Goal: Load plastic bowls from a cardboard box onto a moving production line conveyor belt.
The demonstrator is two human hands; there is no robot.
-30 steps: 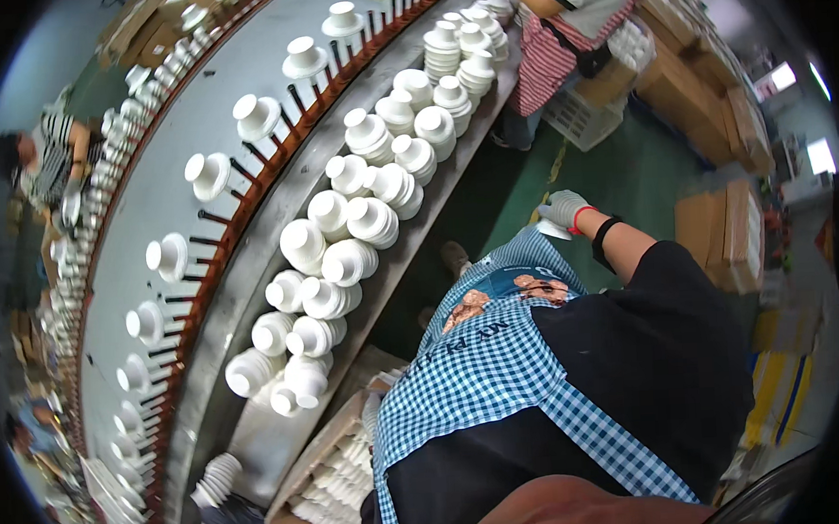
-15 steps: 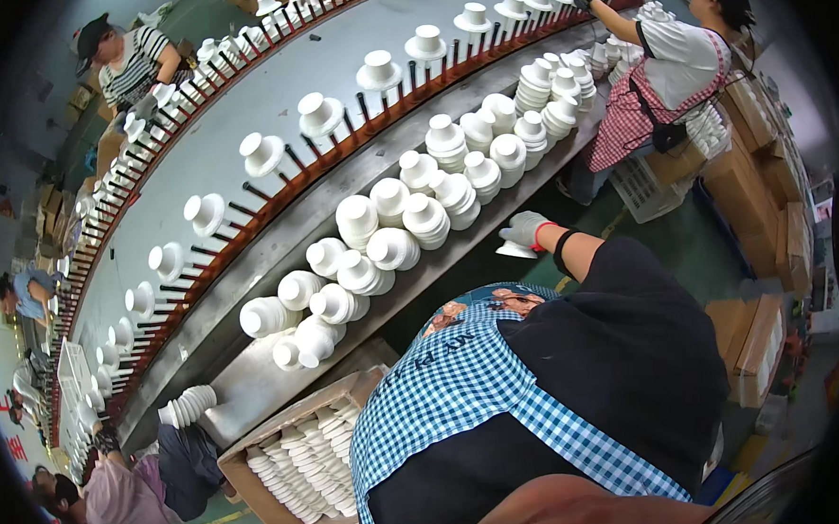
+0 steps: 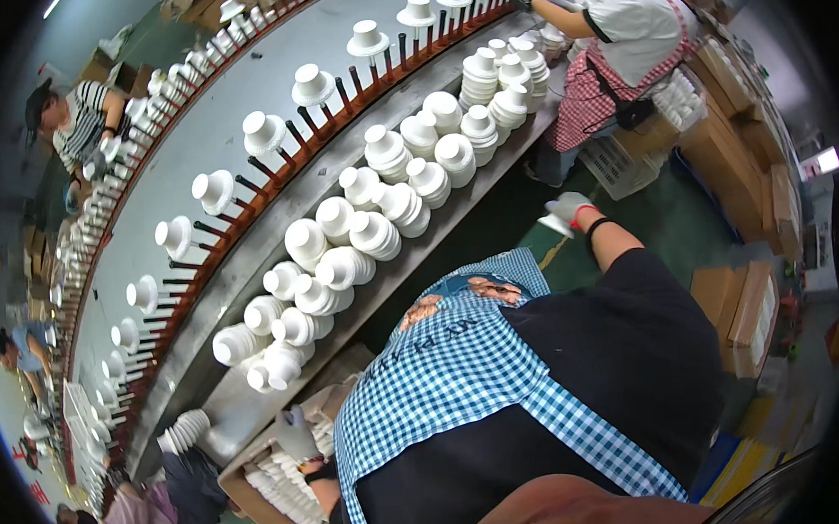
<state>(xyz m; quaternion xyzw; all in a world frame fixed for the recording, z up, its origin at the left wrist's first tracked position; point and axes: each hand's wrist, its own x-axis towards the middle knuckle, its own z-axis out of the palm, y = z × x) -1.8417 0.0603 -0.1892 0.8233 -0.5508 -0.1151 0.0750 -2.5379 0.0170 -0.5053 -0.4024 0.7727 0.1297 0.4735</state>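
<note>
My right hand [image 3: 569, 207], in a pale glove, is held out over the floor right of the worktop. It grips a white hat-shaped piece [image 3: 556, 225], whose wide rim shows below the fingers. My left hand [image 3: 298, 435], also gloved, is over the cardboard box [image 3: 252, 513] below the worktop. Its fingers look stretched out and I see nothing in them. Rows of nested white pieces [image 3: 277, 480] fill the box beside it. In front of me, many stacks of white hat-shaped pieces [image 3: 373, 234] cover the metal worktop [image 3: 232, 405].
Beyond the worktop curves a conveyor [image 3: 238, 58] edged with dark pegs [image 3: 286, 157], some bearing white pieces. A co-worker in a red checked apron [image 3: 587, 101] stands far right, near a plastic crate [image 3: 623, 168]. Cardboard boxes [image 3: 740, 316] line the right. Another person [image 3: 139, 523] sits lower left.
My left hand has come into view over the box. My right hand, still gripping the white piece, has swung rightward, away from the worktop. The view has shifted, and the conveyor pieces have moved.
</note>
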